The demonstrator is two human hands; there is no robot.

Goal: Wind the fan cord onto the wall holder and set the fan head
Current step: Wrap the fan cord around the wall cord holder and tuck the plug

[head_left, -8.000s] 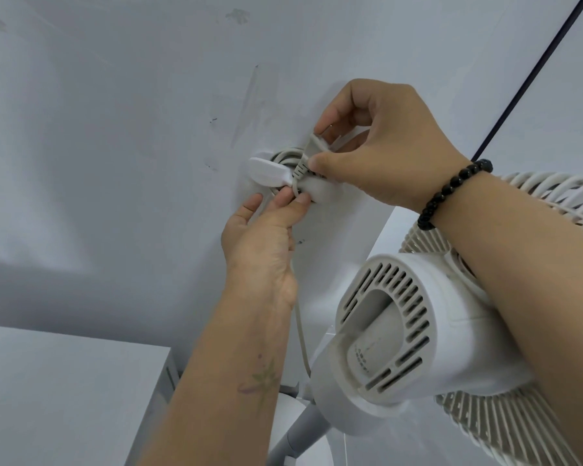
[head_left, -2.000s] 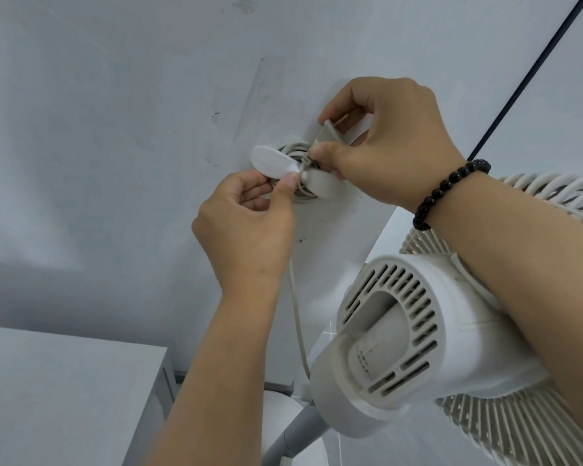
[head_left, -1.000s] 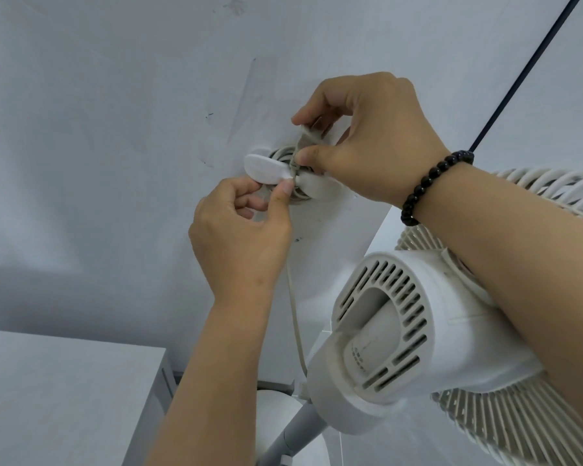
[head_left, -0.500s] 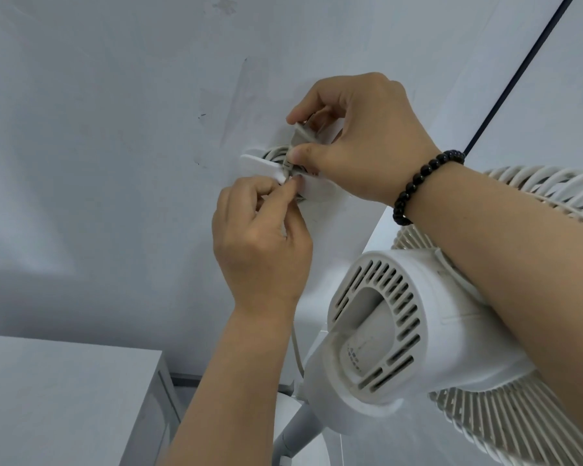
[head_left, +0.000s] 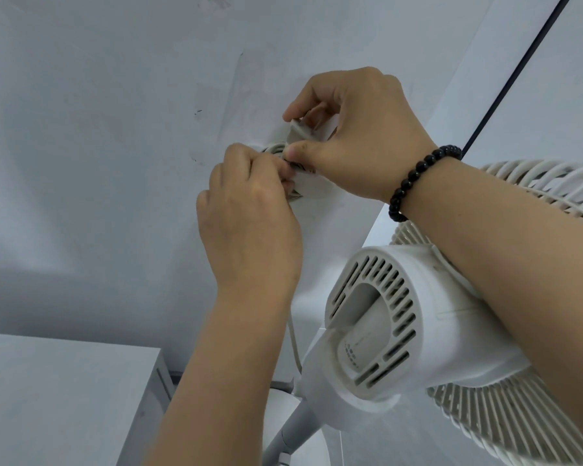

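Note:
A white wall holder (head_left: 312, 190) sticks out from the pale wall, with the grey fan cord (head_left: 274, 150) coiled around it. My left hand (head_left: 249, 223) covers the holder's left arm and pinches the cord at the coil. My right hand (head_left: 357, 136), with a black bead bracelet on the wrist, grips the cord's white plug (head_left: 299, 132) just above the holder. A loose stretch of cord (head_left: 294, 344) hangs down from the coil toward the fan. The white fan head (head_left: 394, 327) sits below my right forearm, its motor housing facing me.
The fan's white grille (head_left: 505, 418) spreads to the lower right, and its pole (head_left: 290, 435) runs down at the bottom centre. A white cabinet (head_left: 64, 398) fills the lower left. A dark line (head_left: 515, 75) runs diagonally up the wall at the right.
My left hand has risen from below the holder and closed over its left arm, hiding it. My right hand has stayed at the plug. The view has shifted slightly.

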